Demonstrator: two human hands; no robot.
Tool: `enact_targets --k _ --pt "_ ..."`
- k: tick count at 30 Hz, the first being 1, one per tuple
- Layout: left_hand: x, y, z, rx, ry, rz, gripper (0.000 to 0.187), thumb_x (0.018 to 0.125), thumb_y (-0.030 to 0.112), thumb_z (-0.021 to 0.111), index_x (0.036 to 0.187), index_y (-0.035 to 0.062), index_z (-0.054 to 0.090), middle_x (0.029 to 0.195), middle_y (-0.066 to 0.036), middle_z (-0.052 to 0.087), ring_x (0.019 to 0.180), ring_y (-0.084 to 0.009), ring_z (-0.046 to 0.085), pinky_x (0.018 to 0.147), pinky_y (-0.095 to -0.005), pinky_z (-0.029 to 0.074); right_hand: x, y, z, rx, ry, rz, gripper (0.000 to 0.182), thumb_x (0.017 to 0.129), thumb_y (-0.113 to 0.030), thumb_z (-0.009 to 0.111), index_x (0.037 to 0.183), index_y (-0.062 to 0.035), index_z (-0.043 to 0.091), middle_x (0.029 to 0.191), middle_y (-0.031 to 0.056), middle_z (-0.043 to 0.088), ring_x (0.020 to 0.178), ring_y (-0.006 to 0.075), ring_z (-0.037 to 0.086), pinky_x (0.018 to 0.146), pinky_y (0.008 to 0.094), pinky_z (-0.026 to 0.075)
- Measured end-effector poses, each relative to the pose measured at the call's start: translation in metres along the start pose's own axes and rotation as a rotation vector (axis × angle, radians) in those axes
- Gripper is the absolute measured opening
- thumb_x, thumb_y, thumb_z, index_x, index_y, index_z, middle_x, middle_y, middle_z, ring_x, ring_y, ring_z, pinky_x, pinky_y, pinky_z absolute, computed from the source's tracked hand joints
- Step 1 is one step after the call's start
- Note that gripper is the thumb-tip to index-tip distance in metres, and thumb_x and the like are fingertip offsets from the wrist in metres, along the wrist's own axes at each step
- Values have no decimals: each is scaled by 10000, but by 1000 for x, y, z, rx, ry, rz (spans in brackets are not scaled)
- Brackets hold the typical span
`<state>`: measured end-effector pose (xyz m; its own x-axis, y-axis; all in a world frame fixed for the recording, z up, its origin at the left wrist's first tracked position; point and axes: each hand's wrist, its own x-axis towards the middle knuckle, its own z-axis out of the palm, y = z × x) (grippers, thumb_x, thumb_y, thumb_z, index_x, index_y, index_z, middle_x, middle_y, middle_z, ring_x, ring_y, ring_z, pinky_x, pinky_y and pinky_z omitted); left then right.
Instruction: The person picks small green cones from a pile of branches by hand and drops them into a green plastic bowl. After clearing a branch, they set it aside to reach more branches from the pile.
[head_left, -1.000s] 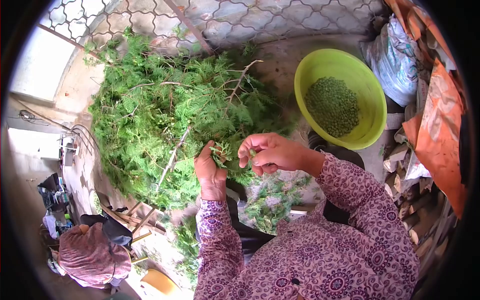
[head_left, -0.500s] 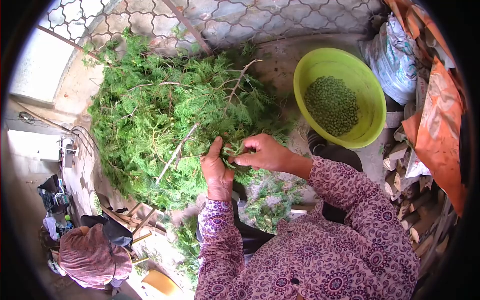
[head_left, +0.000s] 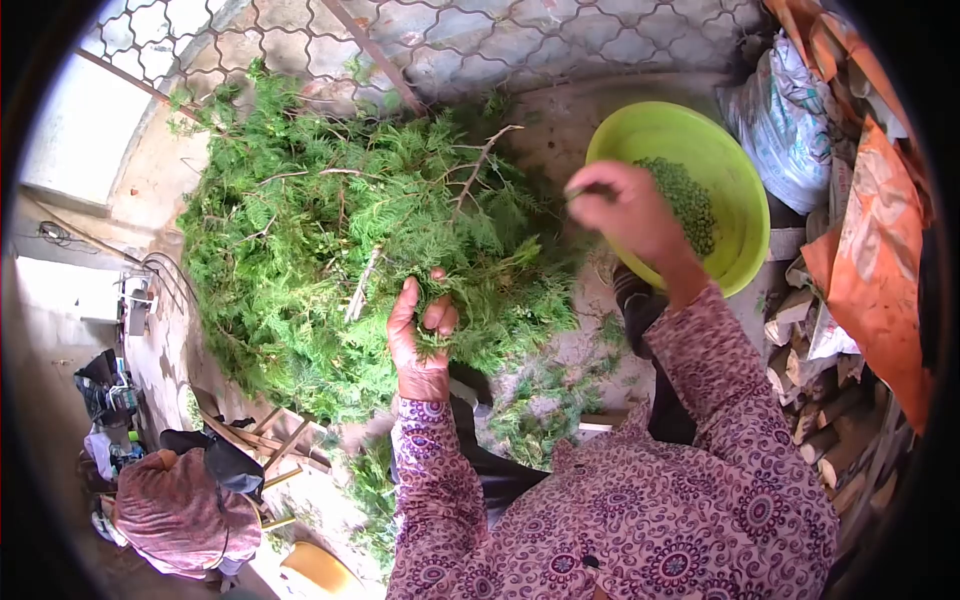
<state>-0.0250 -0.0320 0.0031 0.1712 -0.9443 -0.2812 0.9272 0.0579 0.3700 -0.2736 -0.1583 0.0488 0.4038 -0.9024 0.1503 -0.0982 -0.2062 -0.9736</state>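
Observation:
My left hand (head_left: 420, 345) is closed round a leafy evergreen sprig (head_left: 437, 292) at the near edge of a big heap of cut evergreen branches (head_left: 290, 240). My right hand (head_left: 635, 215), blurred by motion, is above the left rim of a yellow-green basin (head_left: 752, 215). Its fingers are curled together, and what they hold, if anything, is too blurred to name. Many small round green cones or berries (head_left: 690, 205) lie in the basin, partly hidden behind that hand.
A wire mesh fence (head_left: 480, 45) runs behind the heap. On the right are a white sack (head_left: 795, 130), an orange sheet (head_left: 870, 280) and stacked firewood (head_left: 840, 445). Loose sprigs (head_left: 540, 405) lie near my legs. Another person (head_left: 185, 510) sits at lower left by a yellow container (head_left: 320, 570).
My right hand has left the sprig by my left hand and swung right to the basin. My left hand has shifted slightly left and down, still gripping the greenery.

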Motion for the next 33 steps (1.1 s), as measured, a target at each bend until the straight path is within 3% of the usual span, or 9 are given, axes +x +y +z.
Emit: enact_targets --k 2,6,10,14,18,21,24,27,33 --pt "-3 0 1 -74 -120 -76 221 833 150 545 989 33 441 950 -153 527 468 -95 355 405 -235 335 4 28 -32 -693 316 -235 165 673 -95 586 826 -42 614 832 93 616 765 223 590 675 316 458" --pt "-7 -3 8 -55 -209 -84 282 869 191 484 1074 5 430 994 -163 516 466 -97 382 403 -241 340 2 47 -54 -1239 463 -334 206 643 -108 584 834 -39 613 885 141 597 828 284 577 721 351 450" --pt "-7 -9 3 -39 -203 -126 317 872 198 479 1103 -11 421 1015 -174 520 462 -93 409 405 -241 355 6 27 -25 -445 -77 -8 280 654 -148 643 896 -12 606 986 152 593 908 234 573 774 312 442" --pt "-8 -18 7 -23 -212 -160 346 869 197 484 1113 -38 414 1005 -169 534 455 -91 421 397 -237 356 0 14 28 -161 -405 -158 370 660 -134 633 1007 -18 573 957 164 595 892 244 586 767 317 449" --pt "-9 -23 11 -28 -237 -166 357 891 207 436 1087 -84 373 1039 -164 497 466 -92 425 382 -232 349 -6 22 62 -210 -528 -156 400 675 -101 605 1065 -30 554 936 170 593 858 258 593 733 321 454" --pt "-13 -23 20 -50 -211 -190 394 877 211 464 1106 -102 399 1034 -171 517 459 -90 423 385 -229 356 -10 12 71 -283 -605 -180 345 698 -61 565 1040 -20 564 783 163 591 653 218 576 611 310 439" --pt "-14 -16 13 -33 -186 -209 439 862 222 495 1148 -97 396 1002 -166 542 461 -92 420 372 -220 346 -10 17 70 -84 -666 -153 193 714 -97 561 875 9 574 723 156 578 617 218 553 581 327 425" --pt "-20 -13 14 173 11 -71 501 845 254 520 1193 -79 383 913 -169 578 450 -89 454 329 -175 347 -9 15 62 110 -643 -91 165 751 -28 528 899 15 585 658 61 561 575 96 474 534 277 376" --pt "-25 -12 2 311 92 -164 450 801 256 601 1135 -10 457 908 -137 583 501 -112 499 352 -195 389 0 4 39 130 -723 5 161 770 -40 516 901 20 586 691 30 566 640 75 496 587 229 387"
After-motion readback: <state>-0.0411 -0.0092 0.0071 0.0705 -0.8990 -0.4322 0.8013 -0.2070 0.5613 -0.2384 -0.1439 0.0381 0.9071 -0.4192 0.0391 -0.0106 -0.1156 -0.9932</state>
